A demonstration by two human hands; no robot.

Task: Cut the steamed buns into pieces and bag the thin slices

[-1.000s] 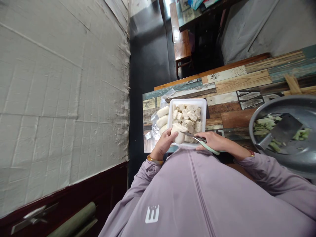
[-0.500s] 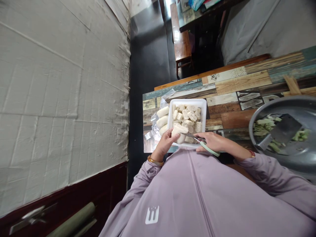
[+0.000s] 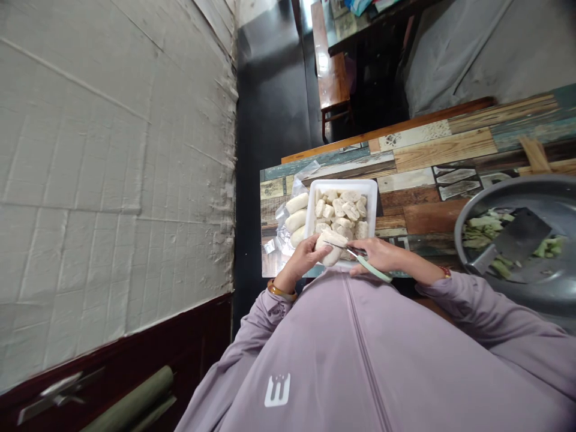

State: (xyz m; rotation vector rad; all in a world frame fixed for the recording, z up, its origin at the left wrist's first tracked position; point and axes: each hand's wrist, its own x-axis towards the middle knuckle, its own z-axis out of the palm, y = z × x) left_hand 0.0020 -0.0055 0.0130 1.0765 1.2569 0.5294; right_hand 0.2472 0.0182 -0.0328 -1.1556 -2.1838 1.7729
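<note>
A left hand (image 3: pixel 306 258) pinched a pale roll (image 3: pixel 333 258) over the near side of a white tray (image 3: pixel 372 210) as the right hand (image 3: pixel 380 255) gripped green-handled scissors (image 3: pixel 363 262). Snipping appeared under way, calling for a steady hold as the blades closed. From the roll, cut pieces (image 3: pixel 350 210) lay toward one o'clock, uncut rolls (image 3: pixel 296 219) at ten, a metal basin (image 3: pixel 558 204) at three.

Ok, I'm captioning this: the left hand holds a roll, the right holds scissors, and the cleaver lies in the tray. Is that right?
No: the head view shows the cleaver in the basin, not the tray. The roll and scissors are right.
</note>
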